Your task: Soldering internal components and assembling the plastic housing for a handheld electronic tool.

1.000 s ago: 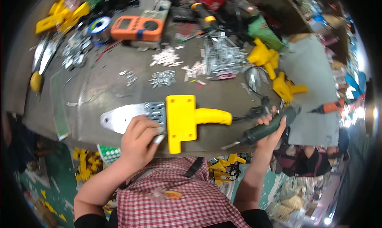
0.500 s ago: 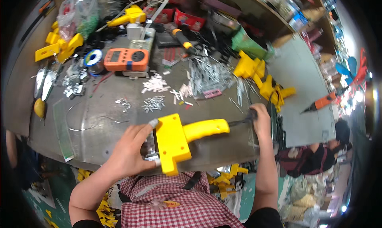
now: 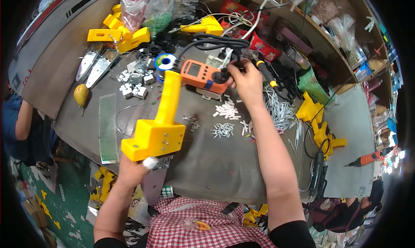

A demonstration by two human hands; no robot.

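Note:
My left hand (image 3: 131, 171) grips a yellow plastic tool housing (image 3: 161, 135) from below, near the table's front edge. Its handle points up and away, and a fingertip of that hand has a white covering. From the handle's end a black cord (image 3: 212, 41) loops over to my right hand (image 3: 248, 81), whose fingers are pinched around the cord's end. That hand is at the right end of an orange handheld meter (image 3: 199, 75), by its round black part. My fingers partly hide the cord's end, so whether it touches the meter is unclear.
Behind the left hand lie a solder spool (image 3: 165, 63), metal parts (image 3: 133, 90) and a pear-shaped yellow thing (image 3: 81, 94). Screws (image 3: 223, 130), white pieces (image 3: 227, 110) and long metal pins (image 3: 281, 109) are heaped mid-table. More yellow housings (image 3: 310, 109) lie right. Another person's arm (image 3: 23, 120) is at far left.
My left hand has turned the housing so its handle points up. My right hand has moved the cord's end from the right side to the orange meter. The view has shifted left.

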